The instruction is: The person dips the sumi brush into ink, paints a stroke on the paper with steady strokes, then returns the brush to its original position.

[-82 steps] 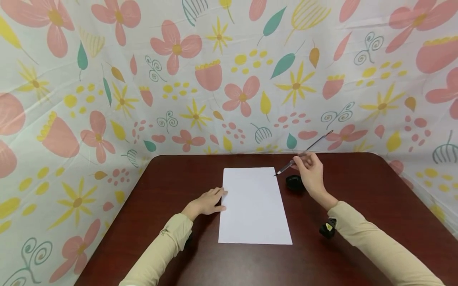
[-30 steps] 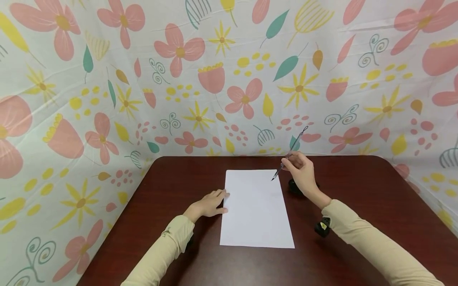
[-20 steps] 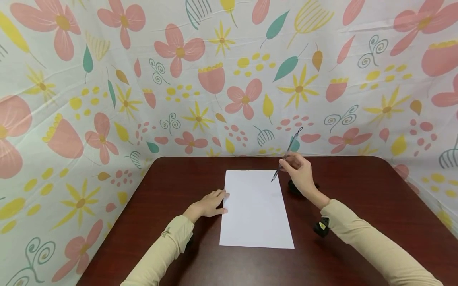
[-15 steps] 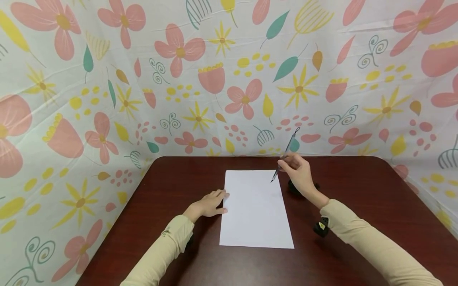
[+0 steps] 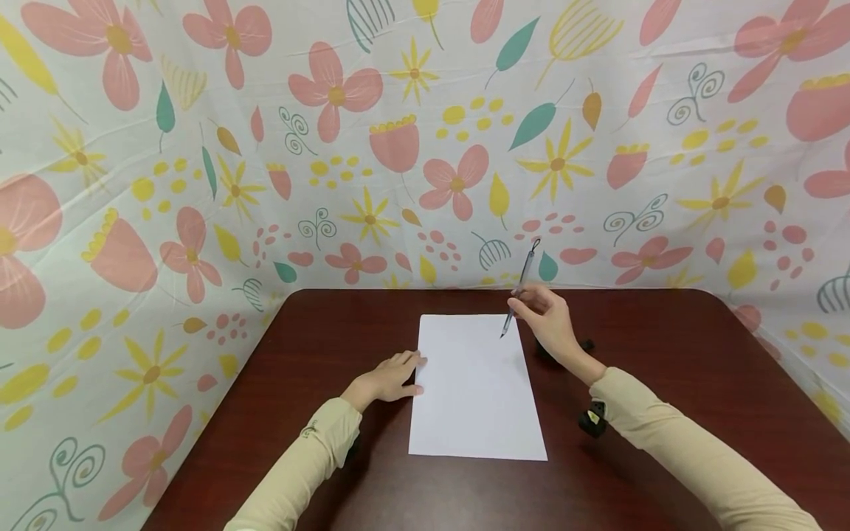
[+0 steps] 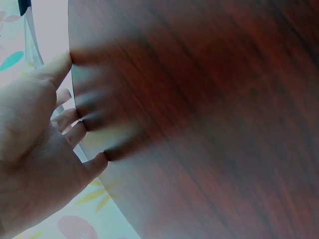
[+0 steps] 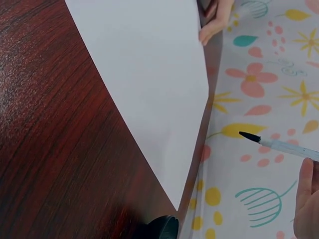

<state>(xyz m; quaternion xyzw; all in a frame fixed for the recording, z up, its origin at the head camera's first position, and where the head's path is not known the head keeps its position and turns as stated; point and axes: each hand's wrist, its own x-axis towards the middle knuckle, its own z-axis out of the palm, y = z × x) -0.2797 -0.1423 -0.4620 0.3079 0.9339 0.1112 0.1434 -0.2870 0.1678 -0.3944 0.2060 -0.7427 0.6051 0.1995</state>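
A white sheet of paper lies upright before me on the dark wood table. My left hand rests at its left edge, fingers spread, with thumb and fingertips on the sheet. In my right hand, thumb and fingers pinch a writing brush with a clear-looking handle and a hanging loop on its upper end. Its dark tip points down over the paper's upper right corner. In the right wrist view the brush has a black pointed tip, which stands apart from the sheet.
A small round black object stands right of the paper, partly hidden behind my right hand. The reddish-brown table ends at a flowered cloth backdrop behind and on both sides. Black wrist cameras hang under both cuffs.
My right hand has moved left, bringing the brush tip from the paper's right edge to over its upper right corner. The brush has tilted more upright. My left hand stays on the paper's edge.
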